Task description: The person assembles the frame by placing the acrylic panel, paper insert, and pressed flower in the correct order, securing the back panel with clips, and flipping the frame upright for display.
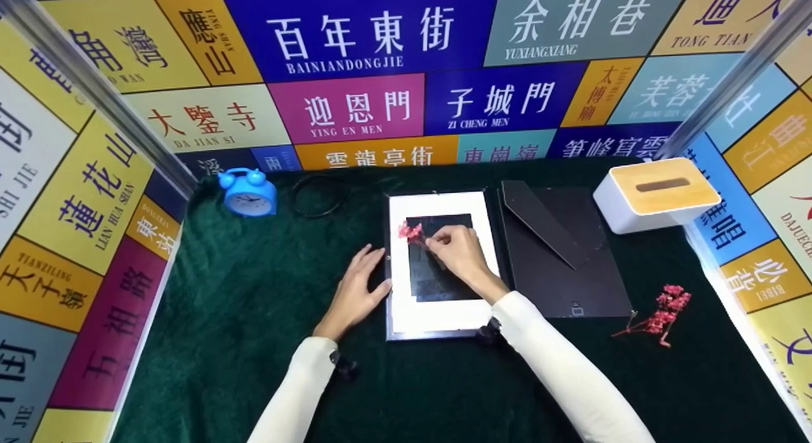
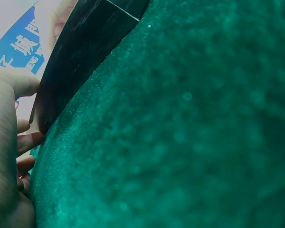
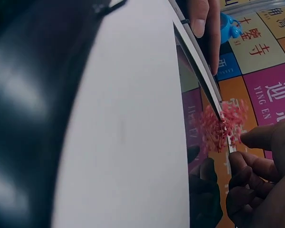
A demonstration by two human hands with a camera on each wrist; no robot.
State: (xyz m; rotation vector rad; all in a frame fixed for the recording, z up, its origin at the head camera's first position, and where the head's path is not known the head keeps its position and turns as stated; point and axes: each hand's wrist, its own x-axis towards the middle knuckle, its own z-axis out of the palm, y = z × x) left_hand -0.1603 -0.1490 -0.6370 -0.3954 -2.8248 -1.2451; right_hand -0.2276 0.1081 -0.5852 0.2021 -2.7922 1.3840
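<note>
A picture frame [image 1: 438,325] with a white mat around a dark glossy window lies flat on the green cloth. Over the upper part of that window, my right hand [image 1: 466,256] pinches a sprig of small pink dried flowers [image 1: 410,231] by its stem, blossoms pointing left. In the right wrist view the flowers [image 3: 223,124] hang close over the glossy surface, which mirrors them. My left hand [image 1: 360,289] rests at the frame's left edge, fingers extended; in the left wrist view its fingertips touch the dark side of the frame [image 2: 69,61].
Right of the frame lies a black backing board [image 1: 564,290] with its stand leg [image 1: 542,224]. Another pink flower sprig [image 1: 663,313] is near its lower right corner. A tissue box [image 1: 612,205], a blue alarm clock [image 1: 248,194] and a black cable loop [image 1: 304,208] stand or lie toward the back.
</note>
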